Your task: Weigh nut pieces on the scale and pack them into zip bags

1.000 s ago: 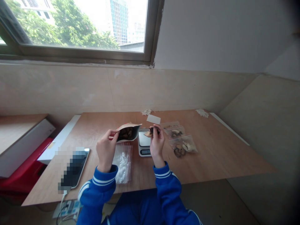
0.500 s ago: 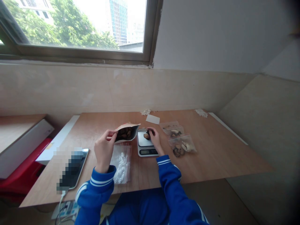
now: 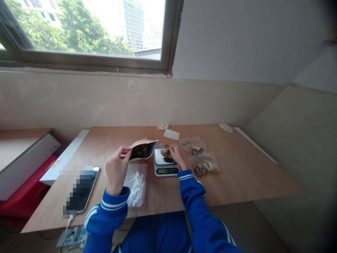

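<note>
Tabletop: plywood tabletop (image 3: 237, 168) is standing beneath a window.
Left hand (image 3: 117, 168): fingers (image 3: 125, 151) are pinching a dark open pouch (image 3: 140, 151), raised above the tabletop.
Right hand (image 3: 177, 156): fingers (image 3: 171, 149) are touching dried mushroom slices (image 3: 166, 154); a pinch cannot be told.
Slices: lying on a digital scale (image 3: 166, 171), at 12 o'clock.
Nearby: zip bags (image 3: 204, 162) are lying at 2 o'clock.
</note>
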Demonstrator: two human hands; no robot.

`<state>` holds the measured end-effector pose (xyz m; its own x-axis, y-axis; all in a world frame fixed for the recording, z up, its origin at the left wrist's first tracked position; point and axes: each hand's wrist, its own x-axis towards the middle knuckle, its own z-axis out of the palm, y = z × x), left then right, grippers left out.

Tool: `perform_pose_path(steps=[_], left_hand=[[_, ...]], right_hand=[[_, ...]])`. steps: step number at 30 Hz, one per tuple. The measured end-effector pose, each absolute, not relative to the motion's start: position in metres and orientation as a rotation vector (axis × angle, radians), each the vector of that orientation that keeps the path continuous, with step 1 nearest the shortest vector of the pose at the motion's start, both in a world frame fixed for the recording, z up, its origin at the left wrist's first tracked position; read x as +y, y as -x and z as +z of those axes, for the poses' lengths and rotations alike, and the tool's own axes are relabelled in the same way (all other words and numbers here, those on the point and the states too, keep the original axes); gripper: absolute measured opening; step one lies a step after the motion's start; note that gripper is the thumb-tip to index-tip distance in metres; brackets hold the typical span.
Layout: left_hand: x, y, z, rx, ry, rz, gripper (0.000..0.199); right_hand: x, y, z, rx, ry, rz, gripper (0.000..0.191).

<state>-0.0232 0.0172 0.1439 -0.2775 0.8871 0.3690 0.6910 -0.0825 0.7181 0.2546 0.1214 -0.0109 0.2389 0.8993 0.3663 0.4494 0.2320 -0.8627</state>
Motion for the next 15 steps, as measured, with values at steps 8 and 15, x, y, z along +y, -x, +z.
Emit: perform_pose_path(steps=[8,15], left_hand=[[0.014,0.022,0.142,1.923,-1.742,1.296,0.021],[0.004,0.021,0.13,1.853,-1.775,1.271,0.024]], right_hand=[[0.063,-0.231,0.045,-1.389,1.346,0.185,0.032],[0.005,-0.153,0.121,-2.101,1.019,0.286,0.037]])
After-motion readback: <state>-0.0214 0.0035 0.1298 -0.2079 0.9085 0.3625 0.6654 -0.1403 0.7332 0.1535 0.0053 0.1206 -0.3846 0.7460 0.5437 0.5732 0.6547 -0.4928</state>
